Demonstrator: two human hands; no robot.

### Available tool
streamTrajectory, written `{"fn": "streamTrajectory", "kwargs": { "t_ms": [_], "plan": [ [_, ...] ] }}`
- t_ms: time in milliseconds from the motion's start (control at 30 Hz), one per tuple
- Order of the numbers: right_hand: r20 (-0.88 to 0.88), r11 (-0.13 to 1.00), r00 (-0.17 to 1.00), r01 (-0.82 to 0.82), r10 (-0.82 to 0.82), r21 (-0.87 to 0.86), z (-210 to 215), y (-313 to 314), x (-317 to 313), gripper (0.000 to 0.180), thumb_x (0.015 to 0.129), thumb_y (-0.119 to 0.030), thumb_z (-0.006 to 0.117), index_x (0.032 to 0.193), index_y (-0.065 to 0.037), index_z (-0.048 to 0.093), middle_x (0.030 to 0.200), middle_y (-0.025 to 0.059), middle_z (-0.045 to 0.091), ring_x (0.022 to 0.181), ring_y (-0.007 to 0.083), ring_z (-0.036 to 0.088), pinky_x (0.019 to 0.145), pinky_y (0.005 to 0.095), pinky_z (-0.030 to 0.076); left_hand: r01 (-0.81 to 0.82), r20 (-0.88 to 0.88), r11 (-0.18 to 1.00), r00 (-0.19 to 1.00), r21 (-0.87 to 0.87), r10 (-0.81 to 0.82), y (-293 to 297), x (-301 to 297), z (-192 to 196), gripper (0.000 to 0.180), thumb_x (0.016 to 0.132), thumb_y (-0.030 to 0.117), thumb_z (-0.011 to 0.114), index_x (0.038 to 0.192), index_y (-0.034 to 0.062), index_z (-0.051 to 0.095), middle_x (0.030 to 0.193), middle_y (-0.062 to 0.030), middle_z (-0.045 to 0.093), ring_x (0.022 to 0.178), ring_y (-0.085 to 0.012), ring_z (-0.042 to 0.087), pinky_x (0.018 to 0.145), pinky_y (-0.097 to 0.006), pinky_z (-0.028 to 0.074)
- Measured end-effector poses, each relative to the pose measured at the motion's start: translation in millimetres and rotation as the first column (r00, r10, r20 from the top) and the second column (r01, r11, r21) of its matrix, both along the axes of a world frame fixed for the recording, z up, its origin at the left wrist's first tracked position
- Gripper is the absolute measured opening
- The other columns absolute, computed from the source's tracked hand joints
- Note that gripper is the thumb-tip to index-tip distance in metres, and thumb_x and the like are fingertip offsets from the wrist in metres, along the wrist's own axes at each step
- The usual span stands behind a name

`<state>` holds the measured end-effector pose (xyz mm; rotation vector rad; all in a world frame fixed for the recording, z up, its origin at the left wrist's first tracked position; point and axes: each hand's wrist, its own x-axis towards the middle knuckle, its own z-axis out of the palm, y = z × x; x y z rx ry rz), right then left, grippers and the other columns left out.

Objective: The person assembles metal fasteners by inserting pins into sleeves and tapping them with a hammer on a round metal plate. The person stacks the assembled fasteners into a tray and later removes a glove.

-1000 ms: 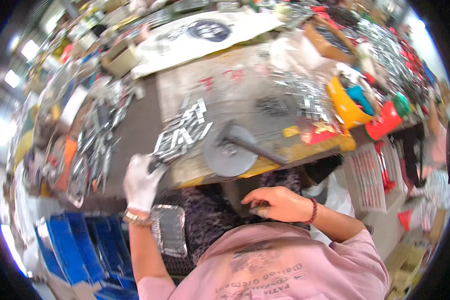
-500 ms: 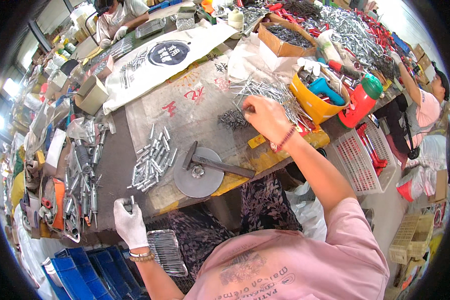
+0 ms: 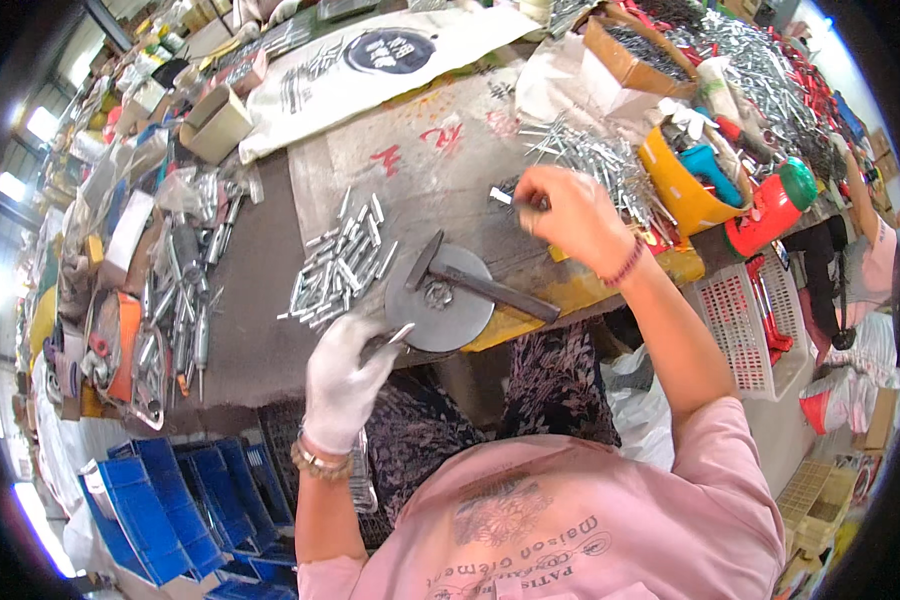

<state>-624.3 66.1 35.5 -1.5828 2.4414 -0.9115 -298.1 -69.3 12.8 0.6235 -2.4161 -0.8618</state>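
Workbench [image 3: 250,305] ahead; left hand [image 3: 342,385] pinches a part-hidden pin [image 3: 403,332]; right hand [image 3: 573,220] blurred, grip unclear.

Filming from the wearer's head, using the left lens of a fisheye pair, peering steeply down and forward over the tabletop [image 3: 255,290] from pretty close, catching the pink shirt [image 3: 620,510] along the bottom.
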Motion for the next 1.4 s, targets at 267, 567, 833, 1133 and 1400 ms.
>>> {"fn": "streamTrajectory", "kwargs": {
  "t_ms": [267, 567, 833, 1133, 1400],
  "plan": [
    [-0.171, 0.891, 0.88, -0.453, 0.443, -0.019, -17, 23, 94, 0.034, 0.072, -0.008, 0.084, 0.101, -0.008, 0.067, 0.1, 0.009, 0.064, 0.094, 0.0312, 0.071, 0.078, 0.0436, 0.059, 0.109, 0.1, 0.978, 0.991, -0.179, -0.092, -1, -22, -2, 0.016, 0.083, 0.004, 0.08, 0.098, 0.0033, 0.075, 0.101, -0.0146, 0.07, 0.096, -0.0366, 0.068, 0.087, -0.045, 0.055],
    [-0.262, 0.889, 0.854, -0.457, 0.449, 0.032, -27, 16, 103, 0.02, 0.081, -0.011, 0.078, 0.097, -0.007, 0.067, 0.102, 0.009, 0.064, 0.092, 0.0295, 0.073, 0.075, 0.0423, 0.061, 0.101, 0.158, 0.959, 0.986, -0.265, -0.06, 6, -18, -5, 0.015, 0.084, 0.008, 0.082, 0.098, 0.0052, 0.077, 0.096, -0.0127, 0.071, 0.098, -0.0354, 0.068, 0.089, -0.045, 0.054],
    [-0.329, 0.885, 0.835, -0.465, 0.441, 0.008, -29, 13, 106, 0.013, 0.084, -0.013, 0.073, 0.095, -0.009, 0.066, 0.099, 0.007, 0.062, 0.089, 0.0247, 0.073, 0.073, 0.0385, 0.061, 0.067, 0.058, 0.953, 0.997, -0.296, -0.052, 9, -16, -11, 0.014, 0.087, 0.012, 0.079, 0.101, 0.008, 0.077, 0.098, -0.0097, 0.071, 0.097, -0.0333, 0.067, 0.087, -0.045, 0.054],
    [-0.34, 0.879, 0.831, -0.476, 0.441, -0.024, -33, 10, 106, 0.026, 0.076, -0.011, 0.079, 0.097, -0.008, 0.064, 0.099, 0.0075, 0.058, 0.087, 0.0258, 0.07, 0.073, 0.0393, 0.059, 0.061, 0.075, 0.968, 0.996, -0.242, -0.045, 4, -15, -19, 0.015, 0.087, 0.01, 0.079, 0.101, 0.0081, 0.079, 0.098, -0.0107, 0.07, 0.098, -0.0342, 0.067, 0.086, -0.045, 0.055],
    [-0.302, 0.867, 0.826, -0.498, 0.475, 0.003, -32, 8, 106, 0.01, 0.087, -0.011, 0.069, 0.095, -0.008, 0.066, 0.1, 0.0077, 0.062, 0.089, 0.0263, 0.073, 0.073, 0.0401, 0.061, 0.049, 0.007, 0.98, 0.999, -0.192, -0.049, 7, -18, -19, 0.015, 0.082, 0.002, 0.081, 0.096, 0.0042, 0.078, 0.094, -0.0127, 0.069, 0.093, -0.0352, 0.067, 0.085, -0.044, 0.053]
  ]
}}
